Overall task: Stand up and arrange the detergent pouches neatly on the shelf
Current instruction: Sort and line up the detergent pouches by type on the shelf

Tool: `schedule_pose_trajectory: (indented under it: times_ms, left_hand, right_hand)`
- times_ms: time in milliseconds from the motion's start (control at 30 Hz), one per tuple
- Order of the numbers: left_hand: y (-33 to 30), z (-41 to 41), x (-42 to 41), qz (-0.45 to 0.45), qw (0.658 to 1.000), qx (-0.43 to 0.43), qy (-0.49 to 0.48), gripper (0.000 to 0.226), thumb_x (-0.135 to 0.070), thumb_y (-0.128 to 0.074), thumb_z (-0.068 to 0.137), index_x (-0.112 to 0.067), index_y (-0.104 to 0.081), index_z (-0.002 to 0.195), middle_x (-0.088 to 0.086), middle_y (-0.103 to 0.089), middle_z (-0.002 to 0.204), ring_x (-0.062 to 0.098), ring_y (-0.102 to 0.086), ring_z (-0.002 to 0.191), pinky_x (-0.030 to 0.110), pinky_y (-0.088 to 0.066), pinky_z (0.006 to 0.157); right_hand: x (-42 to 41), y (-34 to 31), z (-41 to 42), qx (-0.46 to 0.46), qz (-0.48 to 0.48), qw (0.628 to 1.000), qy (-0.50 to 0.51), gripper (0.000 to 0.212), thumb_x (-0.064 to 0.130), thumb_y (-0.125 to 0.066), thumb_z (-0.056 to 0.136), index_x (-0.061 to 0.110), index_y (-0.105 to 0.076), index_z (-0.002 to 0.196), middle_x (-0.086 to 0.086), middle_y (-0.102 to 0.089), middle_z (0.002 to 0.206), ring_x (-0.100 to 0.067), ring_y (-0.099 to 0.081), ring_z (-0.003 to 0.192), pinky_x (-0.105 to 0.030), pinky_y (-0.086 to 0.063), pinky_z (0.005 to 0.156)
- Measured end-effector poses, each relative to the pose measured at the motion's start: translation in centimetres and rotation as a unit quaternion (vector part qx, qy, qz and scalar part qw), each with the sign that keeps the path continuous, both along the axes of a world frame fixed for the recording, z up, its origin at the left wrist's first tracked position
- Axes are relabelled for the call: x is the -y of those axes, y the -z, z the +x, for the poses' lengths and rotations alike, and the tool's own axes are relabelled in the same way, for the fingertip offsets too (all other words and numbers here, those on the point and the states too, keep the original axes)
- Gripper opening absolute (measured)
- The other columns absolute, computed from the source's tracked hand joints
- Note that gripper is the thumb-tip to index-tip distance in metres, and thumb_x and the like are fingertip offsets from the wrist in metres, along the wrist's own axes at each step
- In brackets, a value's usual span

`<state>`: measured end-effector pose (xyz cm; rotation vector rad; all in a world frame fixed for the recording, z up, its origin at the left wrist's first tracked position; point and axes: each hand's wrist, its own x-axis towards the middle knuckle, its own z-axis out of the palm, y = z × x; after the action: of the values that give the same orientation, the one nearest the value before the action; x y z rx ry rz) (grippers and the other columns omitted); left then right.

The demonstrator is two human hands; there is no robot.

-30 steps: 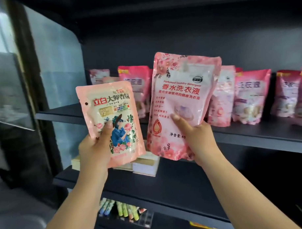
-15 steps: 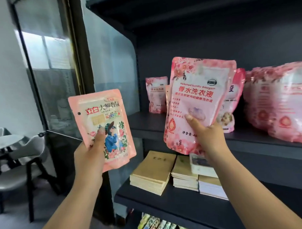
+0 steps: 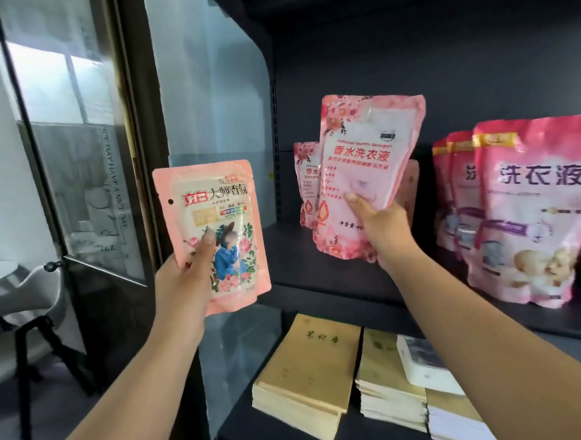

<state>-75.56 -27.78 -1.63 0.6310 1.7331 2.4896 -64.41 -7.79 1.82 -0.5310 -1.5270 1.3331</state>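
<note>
Holding a tall rose-pink floral detergent pouch (image 3: 363,171) at centre frame above the dark shelf (image 3: 334,284), the right hand (image 3: 386,226) pinches it, while the left hand (image 3: 186,282) grips a small peach-pink printed pouch (image 3: 213,222) at centre left; next, probably, standing each upright beside the shelved pink pouches (image 3: 526,211).

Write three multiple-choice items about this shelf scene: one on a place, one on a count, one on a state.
1. Where do the yellow booklets lie?
A. on the shelf below the pouches
B. on the chair
C. above the pouches

2. How many pouches does the person hold?
A. one
B. two
C. three

3. How is the tall pink pouch held?
A. lying flat
B. upside down
C. upright

Key: 1 A, the stacks lie under the pouch shelf; 2 B, the left hand grips the small peach pouch and the right hand the tall one; 3 C, its print reads upright.
</note>
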Motion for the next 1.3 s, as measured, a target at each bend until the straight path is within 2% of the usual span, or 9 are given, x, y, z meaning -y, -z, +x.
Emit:
schedule_pose_trajectory:
  times_ms: [100,367,533,600,700,1000,1100,1200,1300]
  left_hand:
    - [0.0,-2.8,-1.6,0.006,1.0,-0.002,-0.016,0.003,-0.036,-0.059,0.086,-0.036,-0.061,0.085,-0.016,-0.066,0.085,0.003,-0.065,0.076,0.027,-0.05,0.061]
    - [-0.2,-8.7,-4.9,-0.02,1.0,-0.006,-0.012,0.015,-0.038,-0.057,0.086,-0.028,-0.061,0.096,-0.013,-0.066,0.084,0.001,-0.065,0.069,0.02,-0.051,0.051]
    - [-0.5,-11.0,-7.4,-0.046,0.999,0.004,0.021,0.011,-0.04,-0.058,0.084,-0.031,-0.06,0.091,-0.009,-0.067,0.089,0.01,-0.066,0.081,0.036,-0.055,0.07]
    - [-0.4,-11.4,-8.0,-0.056,0.998,-0.004,0.028,0.009,-0.04,-0.058,0.084,-0.032,-0.059,0.087,-0.01,-0.066,0.088,0.01,-0.065,0.082,0.035,-0.054,0.069]
    - [-0.2,-11.6,-8.2,-0.064,0.997,-0.023,0.032,0.007,-0.041,-0.059,0.083,-0.036,-0.058,0.078,-0.013,-0.066,0.083,0.009,-0.065,0.079,0.035,-0.054,0.071]
    - [-0.1,-12.1,-8.0,-0.072,0.993,-0.025,0.091,0.008,-0.043,-0.06,0.081,-0.036,-0.059,0.077,-0.017,-0.066,0.068,0.0,-0.065,0.066,0.026,-0.048,0.06]
    - [-0.4,-13.1,-7.4,-0.108,0.98,-0.025,0.167,0.013,-0.04,-0.065,0.072,-0.032,-0.06,0.081,-0.016,-0.068,0.071,0.004,-0.064,0.075,0.029,-0.049,0.069]
    - [-0.9,-14.1,-6.5,-0.179,0.954,-0.087,0.226,0.013,-0.029,-0.068,0.073,-0.03,-0.061,0.083,-0.022,-0.068,0.065,-0.003,-0.065,0.07,0.024,-0.046,0.071]
    - [-1.4,-14.3,-6.4,-0.217,0.922,-0.122,0.297,0.032,-0.017,-0.075,0.061,-0.027,-0.065,0.09,-0.017,-0.072,0.08,0.0,-0.068,0.076,0.023,-0.047,0.072]
  right_hand:
    - [-2.1,0.1,-4.6,0.026,-0.003,1.0,-0.008,0.036,0.032,-0.064,0.086,0.015,-0.056,0.116,0.006,-0.062,0.091,-0.012,-0.06,0.082,-0.022,-0.05,0.068]
    - [-6.8,0.4,-12.2,0.066,-0.029,0.997,0.001,0.047,0.035,-0.064,0.085,0.012,-0.055,0.125,-0.005,-0.066,0.115,-0.02,-0.064,0.097,-0.03,-0.051,0.08]
    - [-8.7,2.0,-14.3,0.091,-0.03,0.995,0.017,0.047,0.034,-0.065,0.085,0.012,-0.055,0.124,-0.006,-0.064,0.117,-0.021,-0.062,0.104,-0.029,-0.048,0.083]
    - [-9.3,2.5,-14.9,0.085,-0.023,0.996,0.016,0.048,0.034,-0.066,0.084,0.012,-0.054,0.126,-0.006,-0.063,0.12,-0.021,-0.061,0.107,-0.031,-0.049,0.09]
    - [-9.6,2.9,-15.6,0.091,0.02,0.995,0.026,0.045,0.029,-0.065,0.086,0.011,-0.055,0.126,-0.004,-0.063,0.119,-0.018,-0.06,0.106,-0.025,-0.048,0.087]
    - [-10.1,3.2,-15.5,0.162,0.004,0.987,0.013,0.057,0.04,-0.068,0.081,0.016,-0.05,0.13,-0.002,-0.06,0.124,-0.02,-0.058,0.113,-0.033,-0.049,0.092]
    - [-9.3,3.1,-13.7,0.279,0.005,0.96,0.018,0.061,0.042,-0.064,0.084,0.011,-0.044,0.134,-0.003,-0.056,0.13,-0.02,-0.053,0.118,-0.029,-0.044,0.094]
    - [-7.1,2.4,-10.1,0.43,0.098,0.897,0.03,0.061,0.049,-0.058,0.085,0.011,-0.047,0.132,-0.001,-0.052,0.131,-0.02,-0.048,0.123,-0.026,-0.035,0.098]
    - [-3.5,1.6,-5.6,0.535,0.162,0.829,-0.02,0.066,0.058,-0.052,0.083,0.019,-0.045,0.136,0.003,-0.045,0.141,-0.013,-0.041,0.129,-0.022,-0.028,0.099]
